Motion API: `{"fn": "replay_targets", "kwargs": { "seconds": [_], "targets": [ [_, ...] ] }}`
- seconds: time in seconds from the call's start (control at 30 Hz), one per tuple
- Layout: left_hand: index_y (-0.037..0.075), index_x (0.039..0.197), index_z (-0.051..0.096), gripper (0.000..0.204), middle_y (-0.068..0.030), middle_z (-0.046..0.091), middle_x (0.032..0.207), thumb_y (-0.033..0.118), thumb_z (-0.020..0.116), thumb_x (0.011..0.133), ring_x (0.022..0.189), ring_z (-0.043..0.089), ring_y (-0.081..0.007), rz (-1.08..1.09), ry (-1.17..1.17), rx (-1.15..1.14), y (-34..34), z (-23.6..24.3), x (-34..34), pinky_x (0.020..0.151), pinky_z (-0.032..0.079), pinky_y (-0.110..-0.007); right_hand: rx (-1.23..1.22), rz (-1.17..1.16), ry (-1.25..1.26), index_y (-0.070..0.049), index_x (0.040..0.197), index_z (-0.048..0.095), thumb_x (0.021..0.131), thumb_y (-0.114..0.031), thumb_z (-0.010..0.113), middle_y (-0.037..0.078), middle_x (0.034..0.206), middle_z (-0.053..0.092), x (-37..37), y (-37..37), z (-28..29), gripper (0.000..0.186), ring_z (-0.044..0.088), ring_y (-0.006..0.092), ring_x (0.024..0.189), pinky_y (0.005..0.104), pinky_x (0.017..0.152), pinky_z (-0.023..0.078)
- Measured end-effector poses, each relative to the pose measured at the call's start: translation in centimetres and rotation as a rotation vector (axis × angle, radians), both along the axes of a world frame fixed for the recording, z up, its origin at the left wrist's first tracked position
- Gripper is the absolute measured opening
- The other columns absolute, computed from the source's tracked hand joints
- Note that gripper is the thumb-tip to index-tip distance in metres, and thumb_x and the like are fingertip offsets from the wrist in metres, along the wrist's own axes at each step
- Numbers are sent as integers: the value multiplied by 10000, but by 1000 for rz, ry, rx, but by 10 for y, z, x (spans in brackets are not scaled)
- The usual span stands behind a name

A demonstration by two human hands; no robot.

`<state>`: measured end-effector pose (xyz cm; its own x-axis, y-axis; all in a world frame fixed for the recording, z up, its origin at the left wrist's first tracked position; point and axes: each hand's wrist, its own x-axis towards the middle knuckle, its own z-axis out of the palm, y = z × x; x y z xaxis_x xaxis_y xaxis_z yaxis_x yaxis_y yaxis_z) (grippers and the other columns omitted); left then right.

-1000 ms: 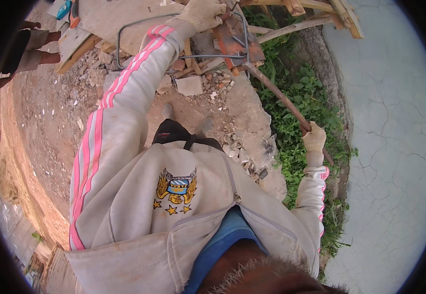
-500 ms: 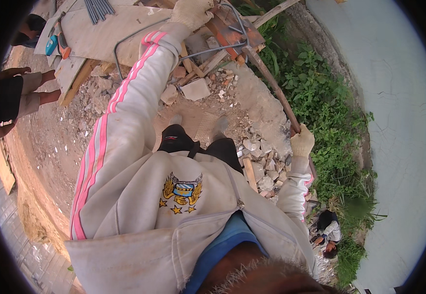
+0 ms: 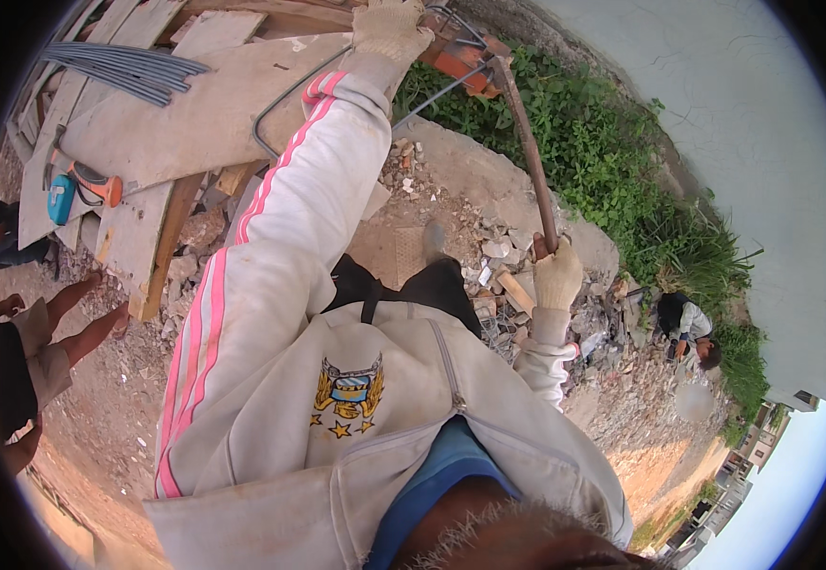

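Two gloved hands share the work. Our left hand reaches far forward, fingers closed on the bent grey steel rebar loop lying over the pale wooden boards. Our right hand, nearer, is clamped around the long rusty bar, which runs up and away toward the orange tool; rubble lies between.

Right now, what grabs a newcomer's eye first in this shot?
The white jacket sleeve with pink stripes runs up the middle to the gloved left hand on a bent steel bar at the top. The gloved right hand grips a long rusty rod right of centre, over rubble. A blue and orange power tool lies on boards at upper left.
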<state>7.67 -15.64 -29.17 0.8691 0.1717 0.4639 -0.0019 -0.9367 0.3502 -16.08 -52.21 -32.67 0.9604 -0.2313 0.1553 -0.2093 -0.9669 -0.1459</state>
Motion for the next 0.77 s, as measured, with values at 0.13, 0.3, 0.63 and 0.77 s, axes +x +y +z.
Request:
{"fn": "replay_targets", "kwargs": {
  "seconds": [0.13, 0.3, 0.63, 0.77],
  "targets": [
    [156, 1107, 692, 356, -120, 689, 1101, 362, 725, 818, 1107, 642, -330, -151, -37, 22, -3, 7, -45, 929, 499, -499, 28, -87, 4, -61, 908, 636, 973, -516, 638, 236, 800, 705, -38, 63, 10, 460, 697, 461, 797, 549, 689, 525],
    [123, 1092, 696, 371, -122, 665, 1169, 347, 739, 799, 1173, 608, -319, -460, 104, 125, -1, -14, -123, 974, 444, -557, 78, -71, -16, -7, 852, 631, 1035, -525, 559, 282, 739, 656, -38, 55, 12, 554, 662, 494, 767, 551, 675, 493],
    [136, 1146, 704, 359, -124, 597, 1372, 317, 675, 836, 1394, 466, -334, -530, 303, 110, 24, -7, -132, 1173, 275, -655, 328, 27, 26, -6, 885, 655, 1041, -555, 532, 154, 619, 605, -87, -29, 12, 584, 654, 328, 604, 447, 568, 481],
    [130, 1213, 695, 442, -128, 539, 1457, 352, 691, 831, 1455, 398, -335, -532, 339, 143, 26, -9, -124, 1187, 241, -674, 823, -226, 432, -9, 932, 699, 965, -711, 551, 47, 576, 571, -156, -98, -2, 718, 641, 246, 561, 406, 530, 485]
  ]
}}
